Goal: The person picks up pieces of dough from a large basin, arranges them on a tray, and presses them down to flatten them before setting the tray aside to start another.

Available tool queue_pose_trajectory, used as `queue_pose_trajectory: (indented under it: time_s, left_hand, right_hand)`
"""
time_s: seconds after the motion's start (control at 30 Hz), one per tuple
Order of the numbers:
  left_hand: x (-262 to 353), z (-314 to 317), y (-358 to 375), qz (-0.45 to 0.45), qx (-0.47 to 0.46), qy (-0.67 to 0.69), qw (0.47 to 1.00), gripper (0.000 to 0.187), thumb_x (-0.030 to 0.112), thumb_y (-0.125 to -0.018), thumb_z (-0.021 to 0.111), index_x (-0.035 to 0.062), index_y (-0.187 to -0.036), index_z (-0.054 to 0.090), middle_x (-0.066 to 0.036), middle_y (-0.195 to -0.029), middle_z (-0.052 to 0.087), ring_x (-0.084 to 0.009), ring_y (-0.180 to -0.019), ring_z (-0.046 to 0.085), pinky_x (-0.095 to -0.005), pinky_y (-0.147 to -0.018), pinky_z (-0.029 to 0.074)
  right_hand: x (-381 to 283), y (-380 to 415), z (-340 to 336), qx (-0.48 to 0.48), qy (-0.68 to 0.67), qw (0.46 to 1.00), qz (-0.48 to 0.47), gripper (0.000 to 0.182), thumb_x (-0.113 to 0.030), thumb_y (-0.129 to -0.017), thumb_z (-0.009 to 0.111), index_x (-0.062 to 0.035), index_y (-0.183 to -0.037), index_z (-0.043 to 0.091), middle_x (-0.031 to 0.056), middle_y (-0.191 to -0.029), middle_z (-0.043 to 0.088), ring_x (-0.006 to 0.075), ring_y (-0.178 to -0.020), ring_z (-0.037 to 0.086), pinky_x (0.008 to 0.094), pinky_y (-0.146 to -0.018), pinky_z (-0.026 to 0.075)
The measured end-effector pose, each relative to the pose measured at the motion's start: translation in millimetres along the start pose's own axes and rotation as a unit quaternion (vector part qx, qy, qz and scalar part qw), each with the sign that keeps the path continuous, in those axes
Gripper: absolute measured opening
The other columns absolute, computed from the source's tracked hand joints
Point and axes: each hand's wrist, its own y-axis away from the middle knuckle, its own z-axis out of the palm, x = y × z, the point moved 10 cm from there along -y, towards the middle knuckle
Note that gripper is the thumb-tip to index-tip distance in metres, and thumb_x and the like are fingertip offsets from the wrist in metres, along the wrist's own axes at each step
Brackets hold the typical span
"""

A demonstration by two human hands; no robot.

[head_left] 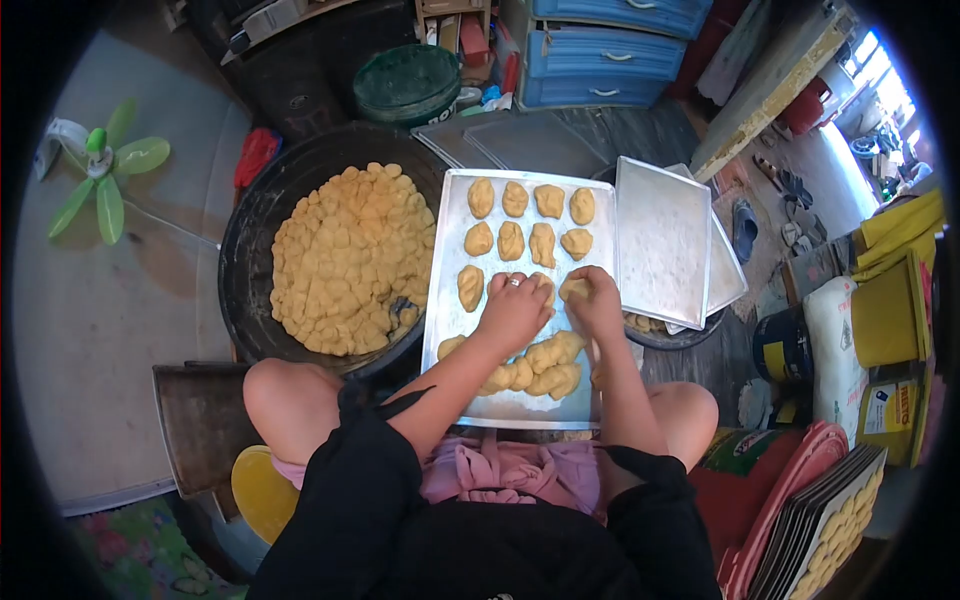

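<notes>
A metal baking tray lies before my lap, with rows of yellowish dough pieces across its far half. Over the third row, my left hand is curled down, a ring on one finger. Its fingers close round a dough piece that they partly cover. Beside it on the right, my right hand pinches another dough piece against the tray. A heap of joined dough lumps rests on the near part of the tray, partly behind my forearms.
Left of the tray stands a black tub with a large mound of dough pieces. More metal trays lie over a second tub on the right. A stack of filled trays leans at the lower right, beside a red bucket.
</notes>
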Motion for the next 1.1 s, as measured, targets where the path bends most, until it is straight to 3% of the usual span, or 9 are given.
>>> queue_pose_trajectory:
  time_s: [0.1,0.17,0.4,0.6,0.67,0.83,0.93,1.0,1.1]
  left_hand:
    - [-2,4,1,0.006,0.005,-0.008,1.000,0.033,0.026,-0.081,0.063,0.0100,-0.110,0.061,-0.008,-0.118,0.059,-0.0228,-0.102,0.054,-0.0406,-0.090,0.033]
    - [-2,6,0,0.009,0.007,-0.008,1.000,0.033,0.026,-0.081,0.063,0.0104,-0.110,0.061,-0.007,-0.117,0.060,-0.0226,-0.102,0.054,-0.0413,-0.089,0.033]
    - [-2,-8,3,0.006,0.042,-0.001,0.999,0.033,0.025,-0.081,0.064,0.0102,-0.110,0.061,-0.007,-0.115,0.059,-0.0236,-0.104,0.053,-0.0434,-0.090,0.032]
    - [-59,-50,81,-0.127,-0.026,0.103,0.986,0.031,0.023,-0.081,0.063,0.0073,-0.108,0.061,-0.011,-0.112,0.056,-0.0304,-0.105,0.052,-0.0450,-0.090,0.041]
    - [-67,-36,109,-0.122,-0.052,0.101,0.986,0.030,0.020,-0.080,0.063,0.0075,-0.107,0.061,-0.012,-0.110,0.056,-0.0314,-0.102,0.053,-0.0446,-0.086,0.043]
    - [-81,-19,129,-0.212,-0.118,0.219,0.945,0.029,0.016,-0.079,0.064,0.0075,-0.107,0.061,-0.015,-0.105,0.057,-0.0347,-0.096,0.056,-0.0407,-0.083,0.047]
    - [-98,-28,122,-0.230,-0.046,0.270,0.934,0.033,0.014,-0.079,0.064,0.0059,-0.111,0.059,-0.017,-0.106,0.056,-0.0353,-0.093,0.057,-0.0389,-0.083,0.047]
    - [-109,-37,124,-0.282,0.042,0.316,0.905,0.035,0.012,-0.078,0.065,0.0037,-0.111,0.059,-0.017,-0.106,0.055,-0.0342,-0.094,0.058,-0.0381,-0.083,0.047]
    - [-98,-37,121,-0.244,0.012,0.269,0.932,0.037,0.010,-0.076,0.067,0.0015,-0.111,0.059,-0.017,-0.105,0.055,-0.0341,-0.094,0.058,-0.0387,-0.083,0.047]
  right_hand:
    - [10,3,20,-0.129,-0.141,0.979,0.072,0.026,-0.004,-0.067,0.067,-0.0013,-0.092,0.061,0.0148,-0.092,0.060,0.0351,-0.089,0.056,0.0404,-0.081,0.046]
    - [-14,5,-17,0.036,-0.032,0.999,0.008,0.024,-0.003,-0.069,0.062,-0.0013,-0.093,0.064,0.0155,-0.097,0.061,0.0348,-0.091,0.056,0.0399,-0.082,0.047]
    - [-21,21,-1,0.012,0.127,0.990,-0.055,0.030,-0.002,-0.073,0.055,-0.0025,-0.102,0.064,0.0150,-0.104,0.061,0.0350,-0.097,0.056,0.0401,-0.085,0.047]
    - [-37,49,-9,-0.177,0.072,0.981,-0.014,0.040,-0.008,-0.074,0.058,-0.0086,-0.113,0.063,0.0111,-0.119,0.058,0.0319,-0.104,0.054,0.0417,-0.087,0.045]
    - [-59,81,19,-0.283,0.096,0.946,-0.122,0.038,-0.013,-0.071,0.061,-0.0116,-0.109,0.064,0.0089,-0.122,0.056,0.0306,-0.111,0.050,0.0440,-0.092,0.041]
    - [-84,85,25,-0.284,0.171,0.926,-0.179,0.036,-0.015,-0.067,0.065,-0.0097,-0.102,0.060,0.0086,-0.108,0.061,0.0292,-0.104,0.055,0.0420,-0.086,0.043]
    - [-69,68,29,-0.295,0.022,0.955,0.019,0.036,-0.017,-0.070,0.068,-0.0072,-0.103,0.057,0.0114,-0.087,0.064,0.0292,-0.081,0.062,0.0394,-0.072,0.049]
    - [-80,58,12,-0.091,-0.092,0.990,0.061,0.032,-0.021,-0.075,0.069,-0.0047,-0.100,0.056,0.0137,-0.073,0.062,0.0312,-0.065,0.061,0.0391,-0.062,0.049]
    - [-79,74,65,-0.211,0.038,0.975,0.061,0.034,-0.027,-0.079,0.068,-0.0056,-0.102,0.053,0.0181,-0.089,0.064,0.0356,-0.083,0.063,0.0436,-0.069,0.049]
